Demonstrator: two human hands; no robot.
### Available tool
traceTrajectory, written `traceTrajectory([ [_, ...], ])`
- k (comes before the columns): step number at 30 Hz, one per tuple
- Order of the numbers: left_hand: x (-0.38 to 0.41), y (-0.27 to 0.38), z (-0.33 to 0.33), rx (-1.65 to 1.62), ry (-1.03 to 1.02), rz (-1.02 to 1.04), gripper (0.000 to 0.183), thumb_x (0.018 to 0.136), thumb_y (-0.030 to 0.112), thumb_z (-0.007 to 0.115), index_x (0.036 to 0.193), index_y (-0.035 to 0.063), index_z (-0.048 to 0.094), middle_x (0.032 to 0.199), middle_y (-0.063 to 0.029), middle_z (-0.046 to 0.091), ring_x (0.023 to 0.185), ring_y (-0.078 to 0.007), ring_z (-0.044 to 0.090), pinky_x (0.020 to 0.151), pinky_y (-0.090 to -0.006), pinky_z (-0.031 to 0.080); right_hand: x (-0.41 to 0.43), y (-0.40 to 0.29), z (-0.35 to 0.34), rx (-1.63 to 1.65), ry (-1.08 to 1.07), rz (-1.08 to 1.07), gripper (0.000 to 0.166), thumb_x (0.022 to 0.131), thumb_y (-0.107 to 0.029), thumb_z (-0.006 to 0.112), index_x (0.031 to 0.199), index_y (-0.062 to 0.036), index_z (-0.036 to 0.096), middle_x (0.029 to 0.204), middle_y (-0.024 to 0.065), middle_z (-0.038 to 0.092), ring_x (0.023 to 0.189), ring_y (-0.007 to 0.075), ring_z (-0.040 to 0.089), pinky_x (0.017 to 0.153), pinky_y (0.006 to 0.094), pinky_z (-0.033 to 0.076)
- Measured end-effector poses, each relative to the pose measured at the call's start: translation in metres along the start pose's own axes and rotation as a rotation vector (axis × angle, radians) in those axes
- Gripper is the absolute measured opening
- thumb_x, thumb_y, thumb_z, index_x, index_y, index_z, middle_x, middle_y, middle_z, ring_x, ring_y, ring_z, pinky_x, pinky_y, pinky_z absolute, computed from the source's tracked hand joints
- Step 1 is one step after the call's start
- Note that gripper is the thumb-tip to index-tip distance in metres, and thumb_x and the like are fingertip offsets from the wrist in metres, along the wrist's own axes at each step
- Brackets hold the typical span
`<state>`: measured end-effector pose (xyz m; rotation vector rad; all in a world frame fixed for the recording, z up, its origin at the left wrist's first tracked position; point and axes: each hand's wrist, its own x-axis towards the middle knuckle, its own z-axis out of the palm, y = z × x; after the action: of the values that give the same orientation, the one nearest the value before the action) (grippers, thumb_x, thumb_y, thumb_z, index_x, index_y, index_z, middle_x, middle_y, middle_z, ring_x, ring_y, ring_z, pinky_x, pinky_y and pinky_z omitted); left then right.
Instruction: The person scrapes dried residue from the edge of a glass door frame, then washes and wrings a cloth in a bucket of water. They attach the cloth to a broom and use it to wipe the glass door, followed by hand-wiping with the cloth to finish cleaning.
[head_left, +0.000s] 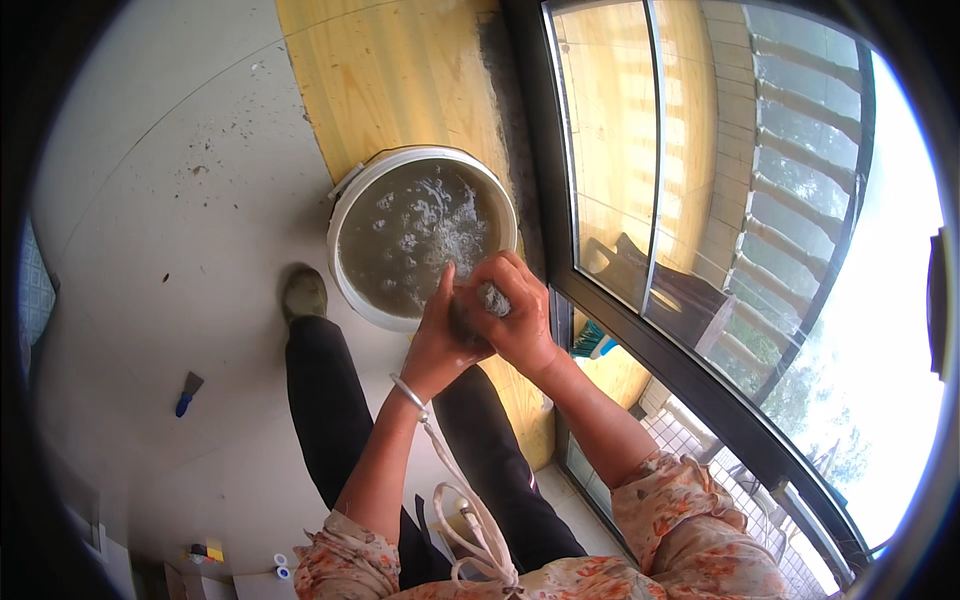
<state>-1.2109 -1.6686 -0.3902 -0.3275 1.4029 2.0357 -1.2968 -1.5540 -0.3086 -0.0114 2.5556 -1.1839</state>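
Both hands are together over the near rim of a white plastic bucket (349, 289) filled with murky grey-brown water (382, 247). Bubbles and splashes break the water's surface. My right hand (521, 311) is clenched around a wet, dark grey cloth (495, 300), whose bunched end shows between the fingers. Against its lower part presses my left hand (442, 337), thumb pointing up and fingers wrapped around the cloth. Most of the cloth is hidden by the hands. A bracelet (409, 396) circles my left wrist.
A dark-framed glass door (600, 300) stands close on the right, with a teal-bristled broom (589, 341) behind it. A putty knife (189, 394) with a blue handle lies on the pale floor at left. Debris (217, 150) is scattered beyond. My shoe (304, 292) is beside the bucket.
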Motion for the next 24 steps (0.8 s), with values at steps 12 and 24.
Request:
traceTrajectory([
  [12,-0.014,0.087,0.019,-1.399,-0.007,-0.441,0.044,0.103,0.038,0.051,0.135,0.0084,0.052,0.126,-0.0175,0.06,0.116,-0.0331,0.059,0.1,-0.0464,0.048,-0.034,-0.06,-0.02,0.195,0.049,-0.436,0.027,0.076,-0.011,0.083,0.096,-0.0034,0.066,0.086,0.01,0.062,0.076,0.0268,0.063,0.07,0.0354,0.052],
  [24,0.001,0.115,0.045,0.478,0.367,0.851,0.015,0.075,-0.005,0.068,0.087,0.0045,0.065,0.096,-0.0114,0.068,0.096,-0.0293,0.068,0.095,-0.0448,0.053,-0.007,-0.016,-0.012,1.561,0.224,0.928,0.032,0.1,-0.037,0.059,0.08,-0.0116,0.056,0.072,0.0009,0.056,0.071,0.0124,0.058,0.073,0.0288,0.051],
])
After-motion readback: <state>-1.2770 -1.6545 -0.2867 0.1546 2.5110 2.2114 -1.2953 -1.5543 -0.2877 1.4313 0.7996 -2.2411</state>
